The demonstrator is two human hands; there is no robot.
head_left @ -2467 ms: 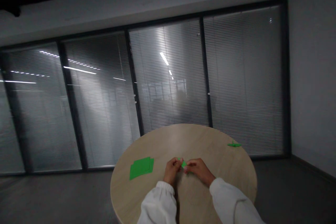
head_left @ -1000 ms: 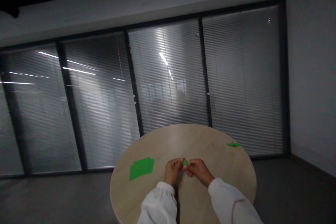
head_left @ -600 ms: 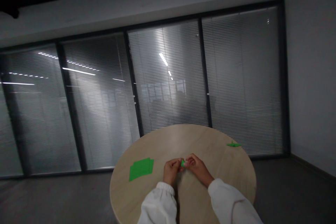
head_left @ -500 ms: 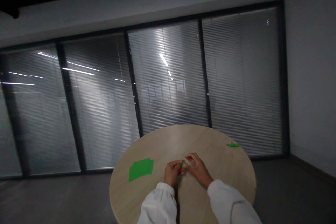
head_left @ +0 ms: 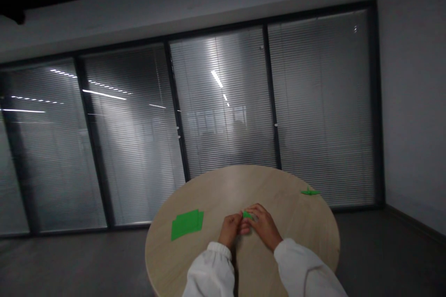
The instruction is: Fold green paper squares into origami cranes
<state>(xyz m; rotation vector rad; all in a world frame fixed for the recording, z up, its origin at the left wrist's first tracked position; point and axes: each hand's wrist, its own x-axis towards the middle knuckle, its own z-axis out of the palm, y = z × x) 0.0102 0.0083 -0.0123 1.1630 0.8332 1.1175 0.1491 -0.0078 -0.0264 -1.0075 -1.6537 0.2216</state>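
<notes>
Left hand (head_left: 230,230) and right hand (head_left: 265,227) at lower centre of frame, both pinched closed on green paper (head_left: 247,215), sheets (head_left: 187,223) left of centre, folded piece (head_left: 310,192) lower right, table (head_left: 268,183) beneath.

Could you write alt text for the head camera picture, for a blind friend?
The left hand and right hand pinch a small green piece at a round table. Green sheets overlap at left; a green folded shape lies near the far right edge.

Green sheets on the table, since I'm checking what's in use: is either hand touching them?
No, the left hand and right hand are at a small green piece, apart from the green sheets.
</notes>
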